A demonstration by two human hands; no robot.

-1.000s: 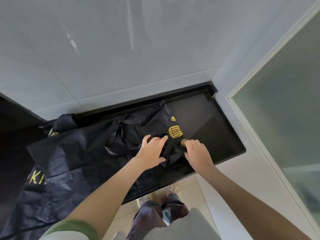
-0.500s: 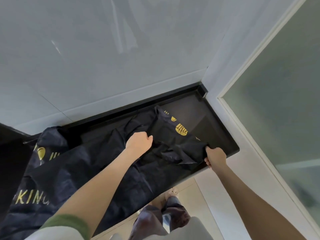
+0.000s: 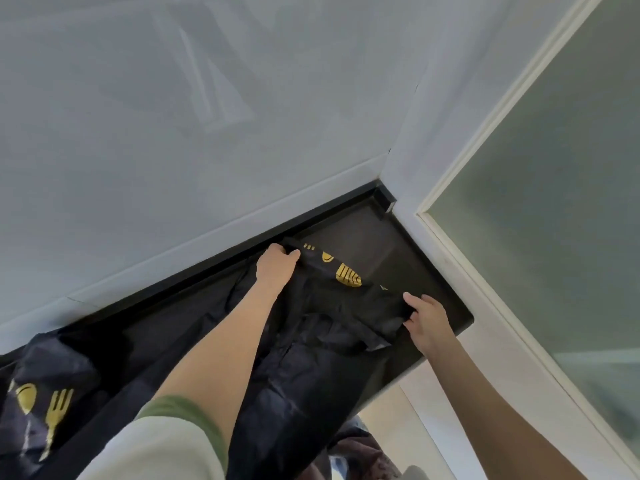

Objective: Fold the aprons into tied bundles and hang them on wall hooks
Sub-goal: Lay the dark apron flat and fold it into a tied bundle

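Apron (image 3: 329, 341), black with gold print, lies crumpled along the dark bench (image 3: 391, 244). Its end is bunched between both hands, and the rest trails off behind the left forearm. Left hand (image 3: 277, 268) is at the far side, close to the wall (image 3: 173, 133). Its fingers curl over the cloth's back edge with the thumb closed onto it, gripping the fabric. Right hand (image 3: 427, 320) is at the near side, by the bench's front edge, thumb on top and fingers tucked under a fold, pinching it. Cloth spans from one hand to the other, with a gold emblem (image 3: 348, 276) showing just right of the left hand. Bare bench surface sits beyond the right hand, up to the corner. Frosted glass panel (image 3: 554, 220) in a white frame stands right of the right hand. More black fabric with a gold spoon-and-fork print (image 3: 45, 407) lies far left of the left arm; same apron or another, can't tell. Left arm wears a white sleeve (image 3: 166, 445) with a green cuff.
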